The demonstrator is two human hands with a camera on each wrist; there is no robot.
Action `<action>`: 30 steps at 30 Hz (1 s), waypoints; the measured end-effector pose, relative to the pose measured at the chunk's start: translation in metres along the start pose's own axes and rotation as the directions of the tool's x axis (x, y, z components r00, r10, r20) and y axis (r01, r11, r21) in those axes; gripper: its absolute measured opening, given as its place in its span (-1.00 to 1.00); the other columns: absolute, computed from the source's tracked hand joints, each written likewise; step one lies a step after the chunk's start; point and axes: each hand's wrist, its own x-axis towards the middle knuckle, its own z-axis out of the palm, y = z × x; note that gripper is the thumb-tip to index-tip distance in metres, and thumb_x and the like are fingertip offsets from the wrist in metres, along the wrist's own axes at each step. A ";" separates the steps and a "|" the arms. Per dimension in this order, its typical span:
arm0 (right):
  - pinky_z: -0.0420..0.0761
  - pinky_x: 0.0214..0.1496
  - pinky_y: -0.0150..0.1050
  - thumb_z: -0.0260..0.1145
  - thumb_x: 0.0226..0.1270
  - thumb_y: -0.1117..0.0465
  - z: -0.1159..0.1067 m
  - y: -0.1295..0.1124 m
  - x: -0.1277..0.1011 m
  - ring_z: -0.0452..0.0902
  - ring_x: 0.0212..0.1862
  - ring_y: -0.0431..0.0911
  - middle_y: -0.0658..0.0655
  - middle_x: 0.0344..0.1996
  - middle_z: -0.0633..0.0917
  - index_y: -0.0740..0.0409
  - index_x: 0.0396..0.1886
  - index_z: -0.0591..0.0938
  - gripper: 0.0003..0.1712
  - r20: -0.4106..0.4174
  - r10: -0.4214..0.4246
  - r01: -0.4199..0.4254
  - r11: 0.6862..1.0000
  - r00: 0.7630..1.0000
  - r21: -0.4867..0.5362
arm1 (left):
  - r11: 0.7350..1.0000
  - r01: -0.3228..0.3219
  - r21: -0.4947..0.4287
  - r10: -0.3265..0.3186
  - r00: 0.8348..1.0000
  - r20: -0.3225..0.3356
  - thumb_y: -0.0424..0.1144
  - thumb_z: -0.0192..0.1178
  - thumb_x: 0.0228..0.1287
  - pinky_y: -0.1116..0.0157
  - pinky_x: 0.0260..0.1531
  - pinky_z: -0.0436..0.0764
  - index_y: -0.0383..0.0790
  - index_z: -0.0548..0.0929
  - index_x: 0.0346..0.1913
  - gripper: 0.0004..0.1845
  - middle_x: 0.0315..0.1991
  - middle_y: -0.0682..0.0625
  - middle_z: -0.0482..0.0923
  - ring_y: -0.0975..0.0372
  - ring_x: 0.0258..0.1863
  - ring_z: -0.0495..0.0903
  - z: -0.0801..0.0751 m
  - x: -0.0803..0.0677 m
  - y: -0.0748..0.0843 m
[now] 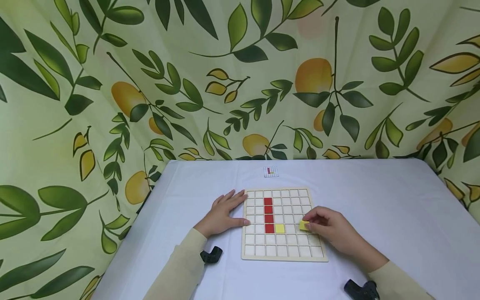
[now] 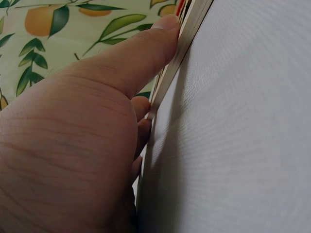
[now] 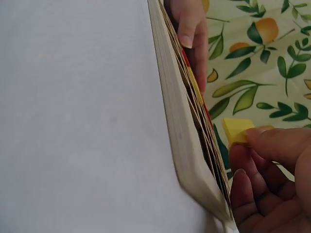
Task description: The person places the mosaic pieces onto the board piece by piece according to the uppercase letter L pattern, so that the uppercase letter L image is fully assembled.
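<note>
Now | right hand [image 1: 333, 231] grip pinches yellow tile [image 1: 304, 225] | left hand [image 1: 224, 212] spread, seemingly steadying board [image 1: 258, 246]

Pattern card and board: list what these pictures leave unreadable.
- Pattern card: head view, too small to read its cells.
- Grid board: cells under the right hand are covered; both wrist views show it only edge-on.
- Yellow tile: partly hidden by the pinching fingers.
- Left hand: left wrist view cuts it off.

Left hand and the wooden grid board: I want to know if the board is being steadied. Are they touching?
Touching. The left wrist view shows the left hand with its thumb pressed flat against the wooden grid board along its edge.
</note>
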 end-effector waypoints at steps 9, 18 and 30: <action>0.64 -0.18 -0.30 0.52 0.47 0.36 0.022 -0.013 0.009 0.58 -0.21 -0.05 -0.03 -0.25 0.72 0.08 -0.15 0.78 -0.89 0.048 0.029 -0.026 0.997 0.998 -0.069 | 1.000 0.002 0.004 -0.002 1.000 -0.001 0.33 0.50 0.27 -0.04 0.63 -0.24 0.11 0.36 0.71 0.02 0.71 0.31 0.10 0.23 0.73 -0.16 0.000 0.000 0.001; 0.64 -0.19 -0.30 0.53 0.45 0.36 0.030 -0.020 0.010 0.59 -0.24 -0.09 -0.07 -0.27 0.73 0.04 -0.19 0.80 -0.87 0.033 0.068 -0.064 0.990 0.997 -0.128 | 1.000 0.007 0.002 -0.007 1.000 0.001 0.34 0.50 0.27 -0.07 0.63 -0.24 0.12 0.37 0.71 0.01 0.71 0.28 0.12 0.21 0.73 -0.16 0.000 0.000 0.003; 0.55 -0.16 -0.28 0.46 0.57 0.22 0.027 -0.016 0.012 0.51 -0.13 -0.05 -0.03 -0.15 0.60 0.03 0.05 0.84 -0.84 0.103 0.021 -0.005 0.988 0.994 -0.157 | 1.000 -0.001 -0.005 0.001 1.000 0.011 0.34 0.50 0.27 -0.06 0.63 -0.22 0.09 0.36 0.71 0.03 0.71 0.28 0.10 0.20 0.74 -0.16 0.000 0.001 0.001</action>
